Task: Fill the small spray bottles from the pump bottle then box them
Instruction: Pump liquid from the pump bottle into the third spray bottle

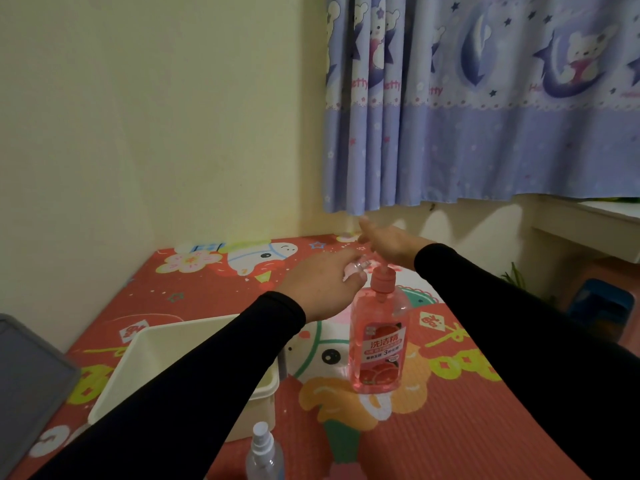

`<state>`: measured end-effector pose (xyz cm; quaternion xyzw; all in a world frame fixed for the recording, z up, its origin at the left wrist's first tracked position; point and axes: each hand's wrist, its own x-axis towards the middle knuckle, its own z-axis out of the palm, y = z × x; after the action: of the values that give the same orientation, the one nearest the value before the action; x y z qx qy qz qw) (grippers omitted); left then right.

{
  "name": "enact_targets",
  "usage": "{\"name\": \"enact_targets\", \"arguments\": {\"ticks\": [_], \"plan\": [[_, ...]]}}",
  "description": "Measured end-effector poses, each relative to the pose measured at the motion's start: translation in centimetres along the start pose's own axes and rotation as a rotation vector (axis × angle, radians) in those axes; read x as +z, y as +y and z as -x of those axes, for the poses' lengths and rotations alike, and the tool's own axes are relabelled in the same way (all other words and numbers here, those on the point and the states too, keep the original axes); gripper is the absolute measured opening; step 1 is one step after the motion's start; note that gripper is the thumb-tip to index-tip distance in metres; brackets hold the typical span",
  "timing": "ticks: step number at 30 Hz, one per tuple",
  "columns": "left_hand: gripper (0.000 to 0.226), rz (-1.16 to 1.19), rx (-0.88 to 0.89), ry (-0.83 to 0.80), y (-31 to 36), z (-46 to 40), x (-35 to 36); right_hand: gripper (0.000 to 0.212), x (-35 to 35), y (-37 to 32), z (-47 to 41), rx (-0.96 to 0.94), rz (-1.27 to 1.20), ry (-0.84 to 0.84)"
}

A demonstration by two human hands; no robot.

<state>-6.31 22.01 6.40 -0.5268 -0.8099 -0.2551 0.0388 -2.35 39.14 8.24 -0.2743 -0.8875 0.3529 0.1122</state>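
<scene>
pump bottle (379, 344) on mat (467, 427), box (145, 362) to its left, spray bottle (265, 452) in front

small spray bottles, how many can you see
2: one small spray bottle stands at the near mat edge; another is held in the left hand by the pump. More may be hidden.

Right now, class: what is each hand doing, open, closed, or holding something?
Left hand: closed round a small clear spray bottle at the pump nozzle.
Right hand: open, fingers straight, pressing on the pump bottle head.
</scene>
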Motion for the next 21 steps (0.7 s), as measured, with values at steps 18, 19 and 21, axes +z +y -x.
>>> {"name": "enact_targets", "arguments": {"ticks": [18,19,21], "plan": [[0.039,0.007,-0.01,-0.008,-0.6,0.0,1.3,0.071,1.0,0.5,-0.1,-0.032,-0.016,-0.015],[0.037,0.006,-0.018,-0.014,-0.7,0.0,1.5,0.068,1.1,0.6,0.0,-0.036,0.0,-0.025],[0.036,0.002,-0.026,-0.027,-0.9,0.0,1.6,0.068,1.3,0.7,-0.3,-0.035,0.023,-0.03]]}}
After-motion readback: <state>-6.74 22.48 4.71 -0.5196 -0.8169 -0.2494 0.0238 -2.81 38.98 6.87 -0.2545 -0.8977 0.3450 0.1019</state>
